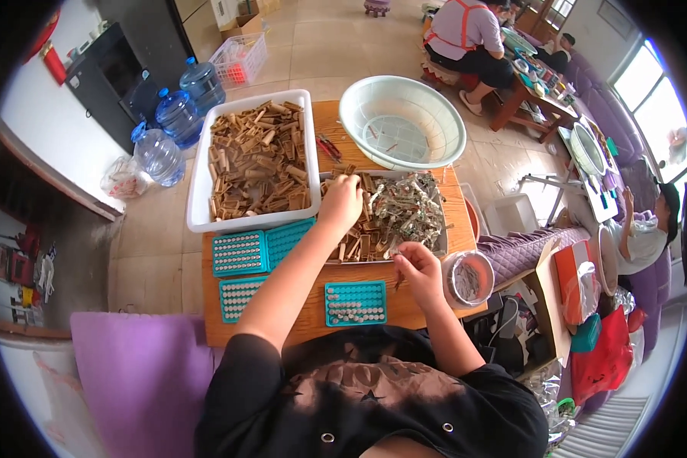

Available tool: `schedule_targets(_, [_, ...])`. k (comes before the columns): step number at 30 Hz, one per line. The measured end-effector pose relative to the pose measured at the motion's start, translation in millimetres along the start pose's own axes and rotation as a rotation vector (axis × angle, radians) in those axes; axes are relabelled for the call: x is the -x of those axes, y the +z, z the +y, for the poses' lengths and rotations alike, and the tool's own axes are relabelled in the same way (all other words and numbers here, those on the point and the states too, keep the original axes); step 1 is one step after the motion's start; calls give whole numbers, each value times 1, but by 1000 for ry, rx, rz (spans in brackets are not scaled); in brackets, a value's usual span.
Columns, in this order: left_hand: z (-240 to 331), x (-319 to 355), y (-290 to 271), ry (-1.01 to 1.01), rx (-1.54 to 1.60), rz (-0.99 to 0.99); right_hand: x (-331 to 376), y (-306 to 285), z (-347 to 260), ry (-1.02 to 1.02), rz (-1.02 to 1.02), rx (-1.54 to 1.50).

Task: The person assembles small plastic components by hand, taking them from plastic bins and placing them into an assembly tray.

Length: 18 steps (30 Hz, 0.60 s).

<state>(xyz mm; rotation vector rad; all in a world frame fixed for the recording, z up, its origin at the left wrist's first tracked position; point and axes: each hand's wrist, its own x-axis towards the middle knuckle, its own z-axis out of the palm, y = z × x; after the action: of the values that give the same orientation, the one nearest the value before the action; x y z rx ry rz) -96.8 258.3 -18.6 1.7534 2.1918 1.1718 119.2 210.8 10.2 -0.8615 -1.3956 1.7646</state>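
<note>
My left hand (pixel 343 201) reaches over the left part of a shallow tray (pixel 343 261), its fingers curled down at the brown pieces (pixel 356 243) there; what they grip is hidden. Silvery, crumpled-looking strips (pixel 408 206) fill the tray's right part. By the tray's near right corner, my right hand (pixel 421 273) is closed in a pinch. Something small and dark shows below its fingertips, too small to name. Nearer me, a teal rack (pixel 356 285) is partly filled with small silvery round parts (pixel 356 314).
A white tub (pixel 197 206) of brown pieces stands left. Teal racks (pixel 240 252) sit below it. Beyond are red-handled pliers (pixel 329 148) and a pale green basin (pixel 435 114). A round container (pixel 469 278) is at right. Water jugs (pixel 177 116) stand on the floor. Other people sit farther right.
</note>
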Motion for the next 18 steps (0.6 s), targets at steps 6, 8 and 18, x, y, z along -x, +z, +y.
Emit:
schedule_targets(6, [-9, -68, 25, -256, -449, -320, 11, -20, -4, 47, -41, -141])
schedule_targets(8, [-7, -72, 26, -281, -372, -267, 13, -23, -9, 68, 23, -213])
schedule_targets(18, [53, 11, -23, -357, 948, -140, 15, -25, -25, 10, -4, -238])
